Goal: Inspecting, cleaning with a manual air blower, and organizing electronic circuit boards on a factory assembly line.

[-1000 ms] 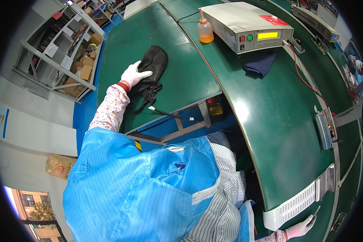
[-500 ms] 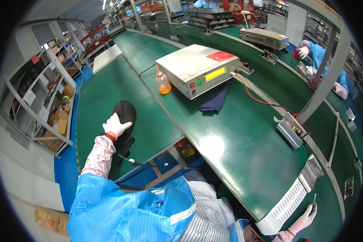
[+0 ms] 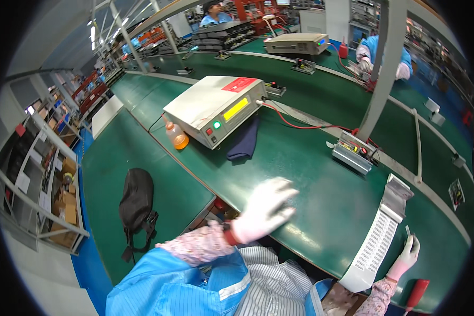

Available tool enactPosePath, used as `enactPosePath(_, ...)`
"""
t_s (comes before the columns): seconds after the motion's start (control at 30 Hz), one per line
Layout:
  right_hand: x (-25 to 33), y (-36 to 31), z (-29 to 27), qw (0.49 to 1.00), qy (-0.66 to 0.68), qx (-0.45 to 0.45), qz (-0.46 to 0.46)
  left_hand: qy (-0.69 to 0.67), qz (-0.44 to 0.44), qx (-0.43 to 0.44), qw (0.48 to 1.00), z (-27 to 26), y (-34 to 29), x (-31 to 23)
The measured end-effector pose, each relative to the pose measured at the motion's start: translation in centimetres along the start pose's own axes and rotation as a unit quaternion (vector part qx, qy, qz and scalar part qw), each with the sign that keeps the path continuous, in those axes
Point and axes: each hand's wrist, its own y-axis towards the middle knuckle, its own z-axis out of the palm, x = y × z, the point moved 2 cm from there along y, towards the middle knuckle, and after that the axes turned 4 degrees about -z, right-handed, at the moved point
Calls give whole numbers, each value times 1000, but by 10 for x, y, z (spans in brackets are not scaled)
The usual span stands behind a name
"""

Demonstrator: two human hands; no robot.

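Green benches stretch across the workshop I'm standing in, and well beyond the hands a co-worker in blue (image 3: 216, 18) shows behind a stack of dark parts (image 3: 224, 36). Nearer to me, the person's left hand (image 3: 266, 210), white-gloved and smeared by blur, is spread wide over the near edge of the bench (image 3: 316, 231); I can't tell whether it touches the top. Off to that hand's left, on the adjoining green surface, lies a black pouch (image 3: 137, 197) with its strap and buckle toward the person. Ahead of the same hand and a bit left sits a pale tester (image 3: 213, 105) with a lit yellow display, a dark blue cloth (image 3: 245, 143) by its front and a bottle of orange liquid (image 3: 177, 138) at its left.

Farther over, the right hand (image 3: 405, 257), gloved too, is closed to a pinch on a small pale strip (image 3: 407, 230). Just left of it runs a long white label sheet (image 3: 376, 242); a red-handled tool (image 3: 417, 295) lies near it, on the person's side.
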Motion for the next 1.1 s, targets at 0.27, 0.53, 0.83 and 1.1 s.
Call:
enactPosePath(0.27, -17, 2, 1, 999, 16, -37, 18, -206, 129, 118, 963, 151, 70, -68)
enactPosePath(0.53, 0, -2, 2, 998, 27, -46, 41, -257, 106, 167, 946, 192, 80, -57)
enactPosePath(0.83, 2, -3, -1, 998, 24, -44, 39, -293, 95, 147, 940, 188, 83, -56)
enactPosePath(1.1, 4, -3, 0, 998, 24, -44, 39, -303, 98, 149, 936, 185, 81, -58)
